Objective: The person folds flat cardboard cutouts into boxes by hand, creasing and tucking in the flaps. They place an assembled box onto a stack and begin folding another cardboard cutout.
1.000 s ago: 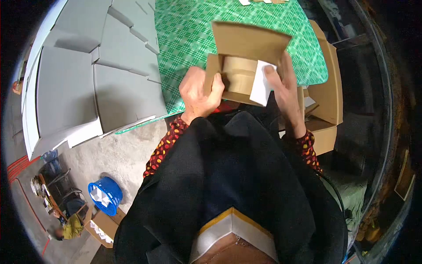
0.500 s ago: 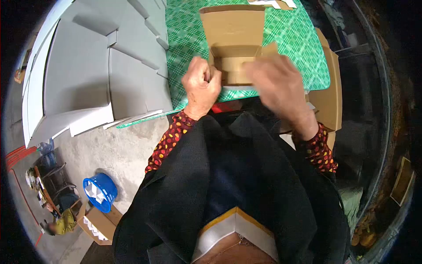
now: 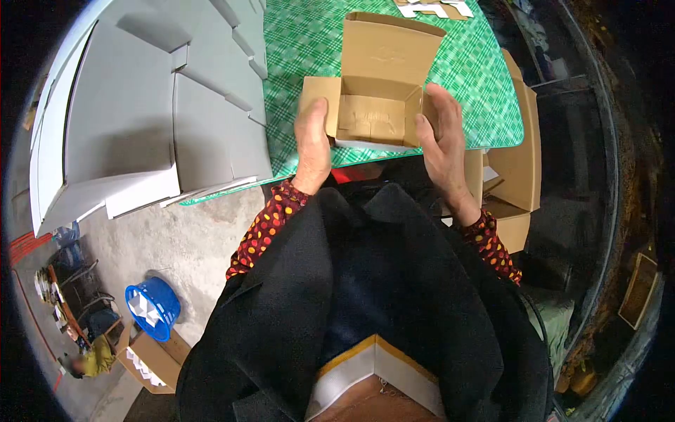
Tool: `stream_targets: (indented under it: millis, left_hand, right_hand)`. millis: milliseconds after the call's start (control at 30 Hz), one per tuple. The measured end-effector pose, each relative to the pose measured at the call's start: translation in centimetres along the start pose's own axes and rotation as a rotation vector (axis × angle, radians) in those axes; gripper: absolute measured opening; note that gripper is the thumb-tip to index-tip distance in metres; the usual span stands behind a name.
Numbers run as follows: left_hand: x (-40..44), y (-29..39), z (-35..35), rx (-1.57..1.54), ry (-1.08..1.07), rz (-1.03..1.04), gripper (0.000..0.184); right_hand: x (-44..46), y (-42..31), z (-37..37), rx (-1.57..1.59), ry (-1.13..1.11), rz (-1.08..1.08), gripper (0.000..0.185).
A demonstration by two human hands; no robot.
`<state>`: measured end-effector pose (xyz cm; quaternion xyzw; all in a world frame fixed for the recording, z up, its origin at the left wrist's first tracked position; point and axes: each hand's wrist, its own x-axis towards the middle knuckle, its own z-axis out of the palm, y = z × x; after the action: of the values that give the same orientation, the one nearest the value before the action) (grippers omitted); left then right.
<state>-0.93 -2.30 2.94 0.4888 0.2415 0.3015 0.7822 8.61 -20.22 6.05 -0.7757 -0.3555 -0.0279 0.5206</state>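
A small cardboard box [image 3: 369,116], brown inside with a white front edge, stands at the near edge of the green checked table. Its lid is raised at the back, and a side flap is folded outward on the left. My left hand [image 3: 313,141] grips the box's left side, thumb along the flap and fingers out of sight beneath it. On the right side, my right hand [image 3: 444,137] holds the wall between thumb and fingers. Nothing lies inside the box.
A stack of grey-white flat cardboard sheets [image 3: 211,119] covers the table's left part. Cut cardboard pieces [image 3: 436,8] lie at the far edge. A large carton [image 3: 520,155] stands to the right. A blue basket [image 3: 165,309] and another person [image 3: 98,357] are at lower left.
Both hands have shifted from above the front corners to the box's sides. The left flap now lies outward, the right flap has moved out, and the box has turned slightly.
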Motion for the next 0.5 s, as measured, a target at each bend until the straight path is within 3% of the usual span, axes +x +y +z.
stream_targets:
  millis: [100, 267, 400, 433, 500]
  left_hand:
    - [0.0, 0.5, 0.1, -0.105, -0.020, -0.075, 0.042]
    - [-0.7, 2.4, 1.1, 0.171, 0.141, -0.094, 0.063]
    - [0.5, 0.8, -1.2, 0.610, 0.127, 0.290, 0.065]
    - [0.9, 0.7, -1.7, 0.608, 0.127, 0.291, 0.065]
    - [1.8, 0.5, -3.0, 0.947, -0.056, 0.643, 0.071]
  right_hand:
    - [-0.3, 0.4, 0.7, 0.074, -0.028, 0.036, 0.046]
    - [-0.6, 0.7, 2.1, 0.393, -0.004, 0.287, 0.049]
    - [0.4, 0.1, 1.4, 0.310, -0.068, 0.191, 0.045]
    - [0.7, 0.2, 1.1, 0.309, -0.069, 0.190, 0.045]
    - [1.4, 1.0, 0.3, -0.150, -0.086, -0.098, 0.041]
